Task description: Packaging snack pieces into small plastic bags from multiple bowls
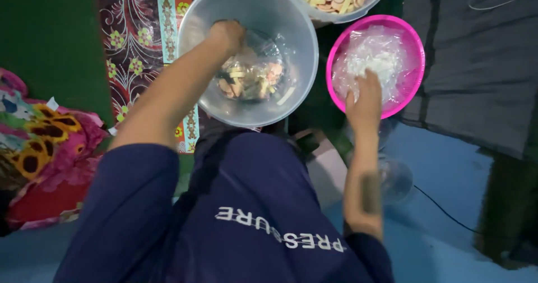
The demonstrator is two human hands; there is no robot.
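My left hand (227, 35) is down inside a clear plastic bucket (202, 19), fingers closed on a clear plastic bag (252, 70) filled with mixed pink and pale snack pieces. My right hand (365, 101) reaches into a pink basin (414, 64) and rests on a pile of empty clear plastic bags (372, 59); whether it grips one I cannot tell. Both arms wear dark blue short sleeves.
A white bowl (358, 15) of loose pink and cream snack pieces sits at the top. A patterned floral mat (140, 47) lies left of the bucket, and a sunflower-print cloth (45, 143) lies at the far left. A dark grey cloth (476, 64) covers the right side over a blue floor (448, 171).
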